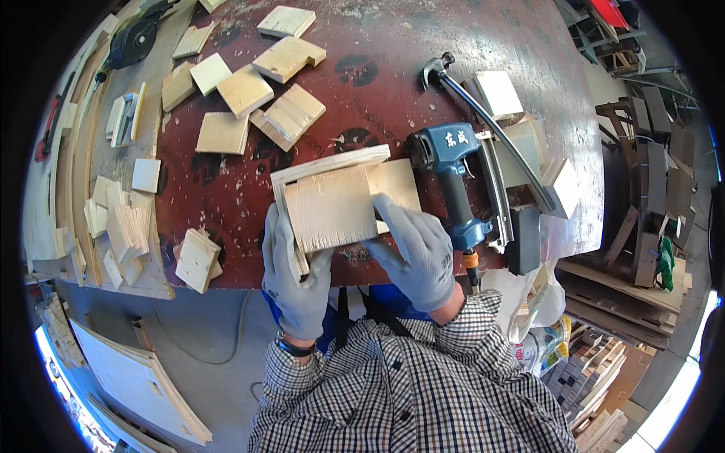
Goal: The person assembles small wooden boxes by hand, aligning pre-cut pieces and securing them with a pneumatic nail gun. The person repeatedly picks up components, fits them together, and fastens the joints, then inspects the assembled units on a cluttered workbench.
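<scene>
Left: I see the left hand (297, 275) wrapping the left end of the wooden assembly (330, 213), fingers bent around its side. Centre: the assembly sits between both hands, long axis running left to right. Right: the right hand (417, 253), nearer the nail gun (455, 177), presses curled fingers onto its near right corner.

The wooden boards (328, 211) look matt, the tabletop (502, 38) glossy.
</scene>
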